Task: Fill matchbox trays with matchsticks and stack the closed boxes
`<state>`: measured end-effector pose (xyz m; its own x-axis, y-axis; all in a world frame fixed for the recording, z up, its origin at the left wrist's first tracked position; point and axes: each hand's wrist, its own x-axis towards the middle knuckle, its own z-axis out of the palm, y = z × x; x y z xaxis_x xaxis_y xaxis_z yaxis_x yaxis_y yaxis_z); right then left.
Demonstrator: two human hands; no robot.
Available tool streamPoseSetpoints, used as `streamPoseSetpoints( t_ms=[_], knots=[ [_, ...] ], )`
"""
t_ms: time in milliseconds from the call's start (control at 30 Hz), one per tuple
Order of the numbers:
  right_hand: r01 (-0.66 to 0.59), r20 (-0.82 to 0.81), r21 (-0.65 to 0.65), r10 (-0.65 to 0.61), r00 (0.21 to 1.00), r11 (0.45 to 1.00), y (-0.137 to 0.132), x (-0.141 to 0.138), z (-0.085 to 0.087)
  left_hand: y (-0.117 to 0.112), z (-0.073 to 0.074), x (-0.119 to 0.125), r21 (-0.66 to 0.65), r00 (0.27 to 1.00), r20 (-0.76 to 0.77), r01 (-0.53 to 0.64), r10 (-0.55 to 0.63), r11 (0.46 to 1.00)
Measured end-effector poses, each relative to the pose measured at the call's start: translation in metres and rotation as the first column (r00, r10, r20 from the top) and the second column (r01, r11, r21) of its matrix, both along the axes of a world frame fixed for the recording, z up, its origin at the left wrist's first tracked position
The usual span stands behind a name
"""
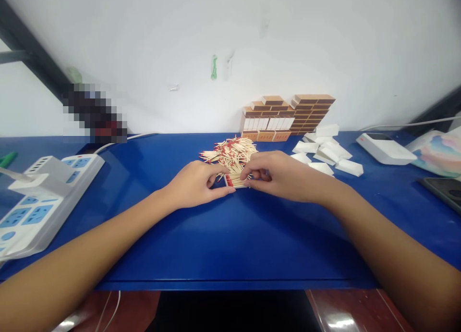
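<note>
My left hand (197,183) and my right hand (275,175) meet at the middle of the blue table (230,245), fingers pinched together around a small open matchbox tray (235,180) filled with red-tipped matches. Just behind them lies a loose heap of matches (230,152). Both hands rest on the table top, thumbs and fingertips pressed against the tray's ends.
Stacked brown matchboxes (288,116) stand against the white wall. Several white inner trays (329,154) lie at the right. A white power strip (39,197) sits at the left, a white device (385,148) and a dark phone (444,191) at the right.
</note>
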<state>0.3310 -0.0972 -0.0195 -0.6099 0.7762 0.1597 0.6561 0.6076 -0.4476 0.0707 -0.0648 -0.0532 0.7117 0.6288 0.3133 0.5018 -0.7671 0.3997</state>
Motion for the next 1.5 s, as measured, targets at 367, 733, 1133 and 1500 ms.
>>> streamPoseSetpoints(
  t_ms=[367,733,1133,1500],
  knots=[
    [0.027,0.046,-0.055,-0.024,0.999,0.998,0.000,-0.005,-0.003,-0.001,0.001,0.000,-0.007,0.999,-0.043,0.014,-0.015,1.000],
    [0.345,-0.116,0.189,-0.328,0.938,0.919,0.005,0.005,0.010,-0.006,0.003,0.002,0.000,1.000,0.005,0.024,-0.024,1.000],
    [0.303,0.160,0.075,-0.311,0.937,0.950,0.011,0.006,-0.001,0.002,0.009,-0.003,0.073,0.990,0.132,-0.054,0.044,0.996],
    [0.236,0.164,0.012,-0.235,0.958,0.972,0.003,-0.005,-0.007,0.002,0.007,-0.003,0.139,0.994,0.091,-0.069,0.057,0.988]
  ],
)
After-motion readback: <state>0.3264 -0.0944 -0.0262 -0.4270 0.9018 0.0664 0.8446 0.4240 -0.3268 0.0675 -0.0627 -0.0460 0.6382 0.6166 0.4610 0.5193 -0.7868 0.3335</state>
